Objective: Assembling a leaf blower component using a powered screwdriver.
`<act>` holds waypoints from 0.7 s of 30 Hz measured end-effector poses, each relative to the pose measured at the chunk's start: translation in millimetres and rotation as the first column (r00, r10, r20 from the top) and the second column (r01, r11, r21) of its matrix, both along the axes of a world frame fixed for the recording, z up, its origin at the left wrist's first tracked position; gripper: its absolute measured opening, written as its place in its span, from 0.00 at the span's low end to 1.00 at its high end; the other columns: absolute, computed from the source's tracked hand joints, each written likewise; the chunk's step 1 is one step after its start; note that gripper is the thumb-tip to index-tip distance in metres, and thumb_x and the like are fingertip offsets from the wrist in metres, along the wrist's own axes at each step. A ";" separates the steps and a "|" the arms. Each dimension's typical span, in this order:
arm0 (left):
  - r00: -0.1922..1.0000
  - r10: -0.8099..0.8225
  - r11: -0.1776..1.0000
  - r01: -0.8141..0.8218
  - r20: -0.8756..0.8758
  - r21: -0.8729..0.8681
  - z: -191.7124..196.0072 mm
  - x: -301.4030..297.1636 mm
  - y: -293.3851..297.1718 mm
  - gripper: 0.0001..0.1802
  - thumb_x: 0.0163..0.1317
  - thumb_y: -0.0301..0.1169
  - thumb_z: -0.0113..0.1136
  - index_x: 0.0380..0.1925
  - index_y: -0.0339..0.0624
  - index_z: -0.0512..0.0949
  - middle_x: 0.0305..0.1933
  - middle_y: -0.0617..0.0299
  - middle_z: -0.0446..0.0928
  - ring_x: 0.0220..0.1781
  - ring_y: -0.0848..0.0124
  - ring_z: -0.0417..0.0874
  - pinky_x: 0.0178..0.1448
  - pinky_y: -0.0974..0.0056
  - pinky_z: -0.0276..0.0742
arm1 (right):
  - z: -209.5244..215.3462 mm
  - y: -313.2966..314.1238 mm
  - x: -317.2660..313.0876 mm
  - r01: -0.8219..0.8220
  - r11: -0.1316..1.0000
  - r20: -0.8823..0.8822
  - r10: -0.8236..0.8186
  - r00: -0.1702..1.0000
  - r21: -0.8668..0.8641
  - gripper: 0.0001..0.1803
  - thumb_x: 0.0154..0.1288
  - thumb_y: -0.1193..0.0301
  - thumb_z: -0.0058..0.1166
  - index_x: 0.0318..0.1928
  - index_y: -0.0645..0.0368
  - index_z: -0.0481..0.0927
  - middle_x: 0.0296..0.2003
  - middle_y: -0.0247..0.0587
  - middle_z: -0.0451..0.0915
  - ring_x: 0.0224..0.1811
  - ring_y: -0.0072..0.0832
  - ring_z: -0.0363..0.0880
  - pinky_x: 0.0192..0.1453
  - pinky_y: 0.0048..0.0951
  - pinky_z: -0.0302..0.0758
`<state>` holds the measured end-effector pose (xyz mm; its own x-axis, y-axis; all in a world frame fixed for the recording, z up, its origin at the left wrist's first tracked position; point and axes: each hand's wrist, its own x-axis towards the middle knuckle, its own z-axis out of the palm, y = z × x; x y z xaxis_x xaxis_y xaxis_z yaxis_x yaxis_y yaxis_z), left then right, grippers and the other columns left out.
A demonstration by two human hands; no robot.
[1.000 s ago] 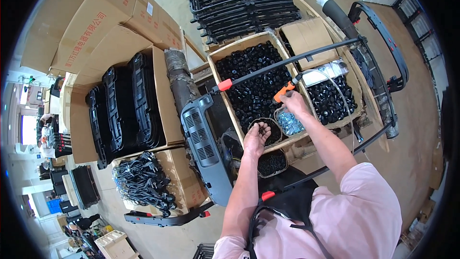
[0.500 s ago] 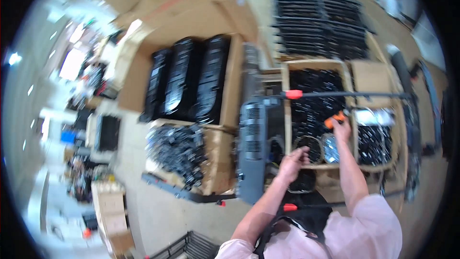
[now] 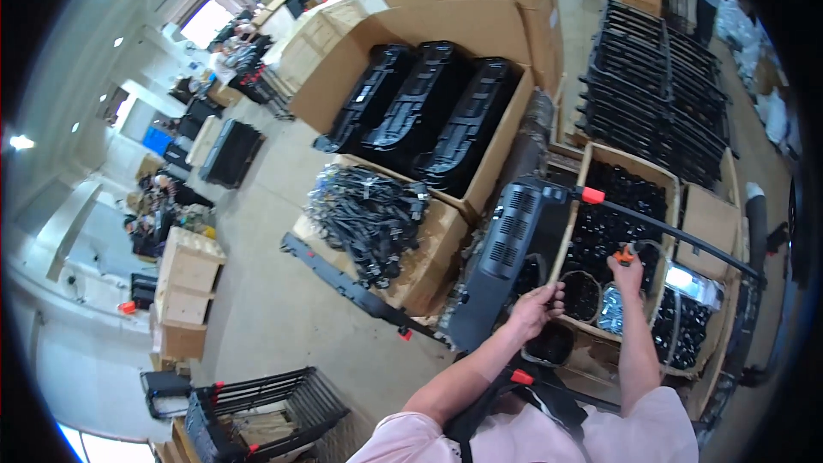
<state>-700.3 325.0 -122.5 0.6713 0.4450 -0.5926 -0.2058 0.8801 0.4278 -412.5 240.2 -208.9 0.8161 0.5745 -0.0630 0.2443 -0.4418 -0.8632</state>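
My right hand is closed around an orange-and-black hand tool, whose exact kind I cannot make out. It is over an open bin full of small black parts. My left hand is to its left, near the bin's front corner, fingers curled in; anything pinched there is too small to see. Between the hands, at the bin's near end, are a round container of black pieces and a clear bag of small shiny parts. A dark bar with a red end crosses above the bin.
A long dark panel with vent slots stands left of the bin. Beyond it are a carton with black plastic shells and bundled cables on another carton. Stacked black racks lie ahead; a black metal frame stands lower left.
The view has swung, so everything sits tilted and further right. My right hand keeps the orange tool, now turned differently over the bin. My left hand stays curled near the bin's edge.
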 end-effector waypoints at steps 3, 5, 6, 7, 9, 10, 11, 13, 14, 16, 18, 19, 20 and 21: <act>0.999 0.030 0.999 -0.031 -0.029 -0.009 -4.4 -9.8 10.5 0.16 0.80 0.42 0.59 0.54 0.43 0.84 0.39 0.68 0.83 0.36 0.76 0.84 0.41 0.67 0.87 | 51.5 -1.9 -23.0 -0.007 0.998 0.012 0.007 1.000 0.056 0.27 0.59 0.66 0.73 0.59 0.55 0.85 0.46 0.40 0.90 0.48 0.31 0.88 0.59 0.33 0.80; 1.000 0.027 0.999 -0.028 -0.008 -0.021 -1.1 -9.3 19.6 0.16 0.81 0.44 0.57 0.51 0.45 0.83 0.37 0.71 0.81 0.35 0.75 0.82 0.41 0.68 0.83 | 107.0 -1.8 -36.2 -0.045 0.999 0.008 0.045 0.999 -0.025 0.23 0.62 0.69 0.71 0.58 0.58 0.85 0.48 0.40 0.90 0.49 0.27 0.88 0.60 0.30 0.80; 1.000 0.030 0.999 -0.030 -0.006 -0.029 -1.1 -6.9 22.7 0.16 0.81 0.45 0.57 0.51 0.46 0.83 0.37 0.71 0.81 0.35 0.75 0.81 0.40 0.68 0.82 | 131.3 -0.1 -44.7 -0.051 0.997 0.041 0.049 0.998 0.055 0.23 0.62 0.72 0.71 0.58 0.59 0.84 0.49 0.41 0.89 0.51 0.27 0.87 0.60 0.30 0.80; 0.999 0.041 0.999 -0.041 -0.005 -0.034 -1.2 -4.0 27.4 0.16 0.80 0.46 0.57 0.51 0.46 0.83 0.36 0.71 0.81 0.34 0.76 0.81 0.40 0.68 0.81 | 152.7 5.1 -54.6 -0.069 0.988 0.075 0.059 0.995 0.136 0.23 0.61 0.74 0.71 0.58 0.60 0.84 0.51 0.42 0.89 0.52 0.27 0.87 0.61 0.29 0.80; 0.998 0.055 0.996 -0.058 -0.042 -0.068 7.8 5.0 34.5 0.16 0.79 0.47 0.59 0.50 0.48 0.83 0.35 0.72 0.80 0.34 0.75 0.80 0.39 0.69 0.80 | 189.4 5.7 -73.8 -0.052 0.926 -0.074 0.085 0.994 0.374 0.26 0.60 0.77 0.72 0.60 0.63 0.81 0.53 0.44 0.88 0.55 0.28 0.86 0.64 0.30 0.81; 0.998 0.061 0.995 -0.063 -0.025 -0.081 11.5 7.6 39.3 0.16 0.79 0.47 0.59 0.50 0.48 0.83 0.35 0.72 0.80 0.33 0.75 0.81 0.39 0.69 0.80 | 204.5 7.2 -83.2 -0.052 0.895 -0.164 0.139 0.977 0.443 0.30 0.60 0.77 0.72 0.63 0.66 0.78 0.53 0.47 0.88 0.56 0.29 0.86 0.67 0.33 0.81; 0.997 0.078 0.993 -0.079 -0.012 -0.091 14.1 7.8 45.5 0.16 0.79 0.47 0.59 0.50 0.48 0.83 0.34 0.72 0.80 0.33 0.75 0.81 0.39 0.68 0.80 | 224.3 12.6 -98.6 -0.088 0.875 -0.187 0.198 0.962 0.476 0.30 0.61 0.77 0.71 0.64 0.66 0.77 0.54 0.47 0.87 0.57 0.30 0.86 0.68 0.33 0.81; 0.991 0.124 0.984 -0.117 0.049 -0.131 20.8 12.7 53.9 0.16 0.80 0.45 0.58 0.48 0.46 0.83 0.34 0.71 0.81 0.33 0.76 0.81 0.39 0.70 0.84 | 246.2 20.2 -123.4 -0.141 0.841 -0.194 0.278 0.941 0.522 0.30 0.62 0.77 0.71 0.65 0.65 0.76 0.56 0.48 0.87 0.58 0.30 0.86 0.68 0.34 0.81; 0.988 0.137 0.981 -0.127 0.067 -0.145 25.2 13.8 57.9 0.15 0.80 0.45 0.58 0.48 0.46 0.83 0.34 0.71 0.81 0.32 0.77 0.81 0.39 0.70 0.85 | 250.9 25.1 -133.5 -0.170 0.847 -0.187 0.299 0.936 0.504 0.31 0.62 0.77 0.71 0.65 0.65 0.76 0.57 0.48 0.86 0.58 0.30 0.85 0.68 0.34 0.80; 0.973 0.189 0.967 -0.160 0.136 -0.198 27.8 12.4 70.3 0.15 0.80 0.44 0.58 0.46 0.45 0.83 0.32 0.70 0.81 0.31 0.76 0.82 0.38 0.71 0.86 | 248.8 38.2 -149.4 -0.218 0.831 -0.200 0.362 0.910 0.512 0.31 0.63 0.76 0.72 0.65 0.64 0.75 0.57 0.48 0.86 0.60 0.31 0.84 0.70 0.35 0.79; 0.949 0.235 0.952 -0.181 0.211 -0.246 25.8 8.0 82.1 0.14 0.80 0.43 0.58 0.48 0.44 0.82 0.31 0.68 0.81 0.31 0.75 0.83 0.37 0.71 0.86 | 247.9 49.8 -163.8 -0.244 0.834 -0.185 0.376 0.908 0.494 0.31 0.63 0.75 0.72 0.65 0.64 0.75 0.58 0.48 0.85 0.61 0.32 0.84 0.71 0.36 0.79; 0.937 0.251 0.947 -0.186 0.243 -0.264 24.7 4.7 87.4 0.14 0.80 0.43 0.58 0.48 0.44 0.81 0.32 0.68 0.81 0.31 0.75 0.83 0.37 0.71 0.86 | 244.5 54.9 -169.0 -0.253 0.831 -0.176 0.381 0.907 0.496 0.31 0.64 0.74 0.72 0.66 0.64 0.75 0.58 0.48 0.85 0.61 0.32 0.84 0.71 0.37 0.79; 0.935 0.256 0.943 -0.187 0.246 -0.274 24.7 1.3 91.9 0.14 0.80 0.43 0.58 0.48 0.44 0.81 0.32 0.68 0.81 0.31 0.75 0.83 0.37 0.71 0.86 | 246.1 59.0 -173.2 -0.258 0.835 -0.175 0.382 0.907 0.486 0.31 0.64 0.74 0.72 0.66 0.64 0.75 0.58 0.48 0.85 0.61 0.32 0.84 0.71 0.37 0.79; 0.926 0.276 0.931 -0.191 0.259 -0.311 24.7 -2.0 96.1 0.14 0.80 0.42 0.59 0.48 0.44 0.81 0.32 0.67 0.81 0.32 0.75 0.83 0.38 0.70 0.86 | 248.2 63.7 -176.3 -0.264 0.837 -0.181 0.389 0.903 0.480 0.31 0.64 0.73 0.72 0.66 0.64 0.75 0.58 0.48 0.85 0.61 0.32 0.84 0.71 0.37 0.79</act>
<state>-702.4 421.1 -97.8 0.7301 0.4585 -0.5067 -0.4985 0.8645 0.0640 -588.8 303.9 39.2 0.5641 0.8224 0.0736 0.0451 0.0584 -0.9973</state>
